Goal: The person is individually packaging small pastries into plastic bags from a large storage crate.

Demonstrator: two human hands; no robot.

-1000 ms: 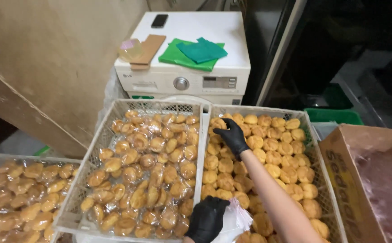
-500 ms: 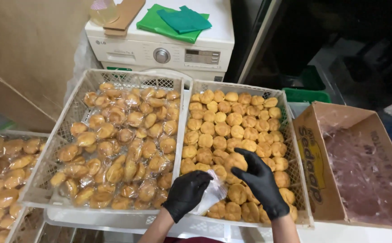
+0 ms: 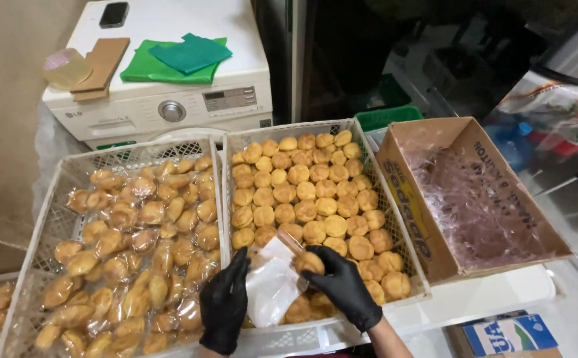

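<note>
Change: a second ago the right hand [image 3: 343, 286] was stretched out over the far rows of the right crate; now it is back at the near edge, pressing one bun [image 3: 309, 262] into the mouth of the clear bag [image 3: 272, 282].
Left hand [image 3: 225, 306]: black-gloved, at about 7 o'clock of the bag, fingers flat along the bag's left side and pinching it to keep it open.
Right hand: black-gloved, closed on the bun, at about 3 o'clock of the bag.
Bun: partly inside the bag's mouth, over the near rows of the right crate.
Right crate [image 3: 374, 172]: white lattice, full of bare round buns, with the bag above its 7 o'clock corner.
Left crate [image 3: 70, 174]: beside it at 9 o'clock, filled with buns already wrapped in clear film.
Meaning: judged from the filled left crate, one more bun is being bagged; many bare ones remain.
Cardboard box [image 3: 462, 130]: at 3 o'clock, lined with plastic film.
</note>
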